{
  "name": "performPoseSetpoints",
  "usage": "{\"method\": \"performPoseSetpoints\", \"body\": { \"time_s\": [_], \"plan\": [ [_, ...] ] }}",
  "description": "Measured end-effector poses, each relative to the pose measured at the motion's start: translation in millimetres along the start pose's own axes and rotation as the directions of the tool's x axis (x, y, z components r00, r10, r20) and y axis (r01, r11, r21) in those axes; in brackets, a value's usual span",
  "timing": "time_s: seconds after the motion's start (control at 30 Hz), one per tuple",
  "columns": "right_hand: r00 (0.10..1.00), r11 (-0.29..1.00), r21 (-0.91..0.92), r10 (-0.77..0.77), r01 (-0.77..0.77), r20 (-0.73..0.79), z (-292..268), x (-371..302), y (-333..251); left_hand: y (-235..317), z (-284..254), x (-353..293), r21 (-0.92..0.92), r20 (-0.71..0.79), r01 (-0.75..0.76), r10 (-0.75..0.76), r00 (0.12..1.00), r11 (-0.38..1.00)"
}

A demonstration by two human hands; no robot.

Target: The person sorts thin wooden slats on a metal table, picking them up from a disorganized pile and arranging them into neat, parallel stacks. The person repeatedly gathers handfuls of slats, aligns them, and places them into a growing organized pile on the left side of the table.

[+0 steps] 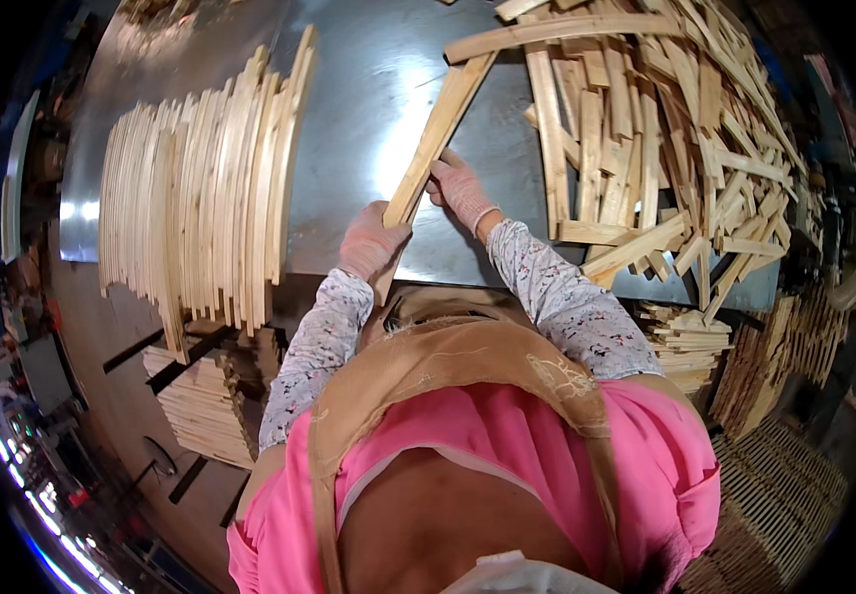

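Observation:
Two long pale wooden slats (440,129), seemingly one lying over the other, slant across the metal table in front of me. My left hand (373,241), in a thin pinkish glove, is closed round their near end. Further up, my gloved right hand (463,192) grips their right edge with curled fingers; its fingertips are partly hidden. The far end of the slats reaches close to a crosswise slat (562,34) at the edge of a loose heap. Left of my hands, a row of slats (195,188) lies side by side.
A jumbled heap of wooden slats (636,129) covers the right of the metal table (349,119). Below the table edge stand stacked slats at left (205,406) and right (685,342). One slat (168,247) in the row sticks out past the near edge.

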State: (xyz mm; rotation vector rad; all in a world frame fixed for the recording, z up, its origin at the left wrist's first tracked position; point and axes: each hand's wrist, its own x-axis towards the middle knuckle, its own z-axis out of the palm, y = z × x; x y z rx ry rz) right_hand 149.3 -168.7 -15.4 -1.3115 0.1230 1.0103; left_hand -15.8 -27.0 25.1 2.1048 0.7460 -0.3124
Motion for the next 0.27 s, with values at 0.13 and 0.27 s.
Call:
{"method": "performPoseSetpoints", "body": {
  "time_s": [0.13, 0.27],
  "plan": [
    [0.985, 0.830, -0.558, -0.114, 0.022, -0.131, 54.0, 30.3, 21.3, -68.5, -47.0, -10.0, -0.566, 0.055, 0.128, -0.117, 0.992, 0.815],
    [0.988, 0.361, -0.932, -0.122, -0.043, -0.093, 170.3, -10.2, -40.9, -102.0, -110.4, -47.3, -0.731, -0.074, 0.042, -0.140, 0.987, 0.681]
  ]
}}
